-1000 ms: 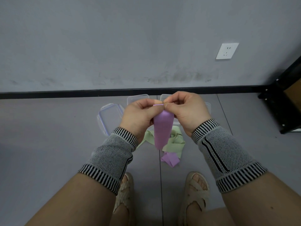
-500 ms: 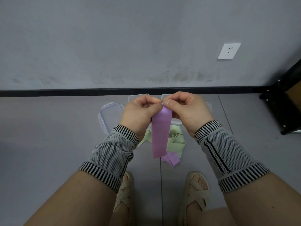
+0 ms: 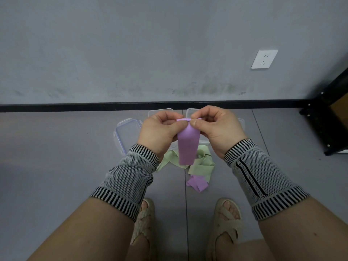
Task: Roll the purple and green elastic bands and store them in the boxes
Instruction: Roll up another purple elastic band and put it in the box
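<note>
Grey floor (image 3: pixel 56 166) by wall. Left hand (image 3: pixel 160 131) and right hand (image 3: pixel 216 129) both pinch purple band (image 3: pixel 188 146) top edge; tail hangs below. Green band (image 3: pixel 201 164), boxes (image 3: pixel 160 112) lie beneath hands. Keep first turns tight, edges aligned.

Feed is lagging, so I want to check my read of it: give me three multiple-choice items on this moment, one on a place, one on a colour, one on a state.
1. Where is the green band?
A. on the floor
B. in a box
C. over a wrist

2. What colour is the band in the hands?
A. green
B. purple
C. white

3. How does the purple band hang?
A. fully rolled
B. top edge pinched, rest hanging
C. lying flat

Answers: A, it lies loose on the floor; B, the left hand and right hand pinch purple; B, most hangs unrolled.
</note>
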`<state>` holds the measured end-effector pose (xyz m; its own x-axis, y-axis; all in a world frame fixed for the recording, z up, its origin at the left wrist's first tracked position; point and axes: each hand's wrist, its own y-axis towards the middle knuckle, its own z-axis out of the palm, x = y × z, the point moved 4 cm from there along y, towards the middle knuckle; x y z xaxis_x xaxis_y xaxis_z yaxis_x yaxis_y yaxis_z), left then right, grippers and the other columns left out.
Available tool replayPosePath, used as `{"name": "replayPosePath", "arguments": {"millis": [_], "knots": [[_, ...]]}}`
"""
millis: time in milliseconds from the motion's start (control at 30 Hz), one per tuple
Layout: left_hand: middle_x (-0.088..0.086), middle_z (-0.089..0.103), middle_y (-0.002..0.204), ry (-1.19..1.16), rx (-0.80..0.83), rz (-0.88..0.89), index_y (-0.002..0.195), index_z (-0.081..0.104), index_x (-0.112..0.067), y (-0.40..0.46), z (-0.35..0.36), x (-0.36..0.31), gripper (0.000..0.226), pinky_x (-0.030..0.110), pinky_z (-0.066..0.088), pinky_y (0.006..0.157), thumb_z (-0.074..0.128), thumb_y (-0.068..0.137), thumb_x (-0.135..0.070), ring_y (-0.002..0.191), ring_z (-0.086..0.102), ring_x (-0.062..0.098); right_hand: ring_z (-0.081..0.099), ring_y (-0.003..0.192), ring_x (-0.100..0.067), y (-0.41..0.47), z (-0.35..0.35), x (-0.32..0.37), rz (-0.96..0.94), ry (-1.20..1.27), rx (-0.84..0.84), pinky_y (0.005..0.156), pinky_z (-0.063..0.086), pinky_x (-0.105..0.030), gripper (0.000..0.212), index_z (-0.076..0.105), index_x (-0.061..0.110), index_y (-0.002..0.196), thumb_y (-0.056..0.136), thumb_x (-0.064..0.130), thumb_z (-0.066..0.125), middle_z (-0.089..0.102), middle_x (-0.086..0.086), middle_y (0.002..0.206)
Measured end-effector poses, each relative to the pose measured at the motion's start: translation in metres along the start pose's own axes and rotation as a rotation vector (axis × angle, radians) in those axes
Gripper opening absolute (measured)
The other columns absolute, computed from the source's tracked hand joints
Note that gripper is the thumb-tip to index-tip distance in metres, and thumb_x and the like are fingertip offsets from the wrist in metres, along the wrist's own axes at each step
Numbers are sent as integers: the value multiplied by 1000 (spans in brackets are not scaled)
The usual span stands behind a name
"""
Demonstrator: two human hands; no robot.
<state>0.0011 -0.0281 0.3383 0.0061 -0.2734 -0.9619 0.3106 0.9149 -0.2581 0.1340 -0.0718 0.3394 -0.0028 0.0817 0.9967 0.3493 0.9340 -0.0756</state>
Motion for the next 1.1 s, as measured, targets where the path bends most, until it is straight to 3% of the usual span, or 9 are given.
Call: {"name": "replayPosePath", "arguments": {"millis": [100, 333, 500, 667, 800, 967, 1100], "knots": [[24, 68, 91, 15, -5, -21, 76, 63, -9, -1, 0, -2, 11, 49, 50, 87, 68, 79, 0, 79, 62, 27, 61, 73, -19, 0, -1, 1, -13, -19, -29, 83, 54, -45, 27, 66, 20, 64, 75, -4, 69, 66, -1, 69], [12, 67, 78, 23, 25, 15, 77, 65, -10, -2, 1, -3, 9, 44, 51, 83, 68, 80, -2, 76, 62, 24, 63, 74, -17, -2, 0, 5, -53, -23, -19, 77, 56, -36, 21, 66, 18, 70, 76, -2, 71, 66, -1, 72], [3, 65, 68, 29, -3, 73, 73, 63, -13, 1, -4, -4, 17, 36, 51, 75, 64, 83, 1, 68, 60, 16, 66, 78, -19, -1, -1, -2, 41, 68, 11, 77, 56, -34, 29, 63, 21, 90, 78, -5, 67, 71, -2, 80], [7, 66, 74, 33, -18, 97, 73, 63, -15, 3, -7, -3, 19, 38, 50, 78, 65, 81, 2, 73, 59, 19, 63, 68, -12, -2, -5, -2, 88, 116, -13, 70, 50, -28, 16, 64, 18, 80, 83, 3, 65, 69, 1, 71], [5, 68, 75, 64, -17, 102, 74, 64, -16, 3, -7, -3, 19, 40, 51, 80, 66, 81, 1, 74, 61, 18, 60, 58, -7, -1, -3, -3, 68, 108, -36, 68, 50, -26, 17, 65, 15, 73, 82, 1, 65, 66, 5, 59], [2, 67, 70, 54, -8, 94, 75, 64, -14, 2, -5, -3, 17, 37, 51, 74, 64, 81, 3, 69, 61, 16, 60, 62, -11, 0, -5, -2, 38, 71, -58, 69, 52, -27, 17, 66, 15, 73, 82, 1, 67, 66, -1, 64], [5, 68, 72, 46, -1, 103, 75, 64, -13, 1, -3, -4, 18, 35, 53, 74, 65, 81, 4, 70, 63, 16, 64, 74, -20, -1, -4, -1, 4, 11, -32, 78, 55, -38, 12, 68, 20, 81, 82, 8, 68, 70, -8, 77]]}}
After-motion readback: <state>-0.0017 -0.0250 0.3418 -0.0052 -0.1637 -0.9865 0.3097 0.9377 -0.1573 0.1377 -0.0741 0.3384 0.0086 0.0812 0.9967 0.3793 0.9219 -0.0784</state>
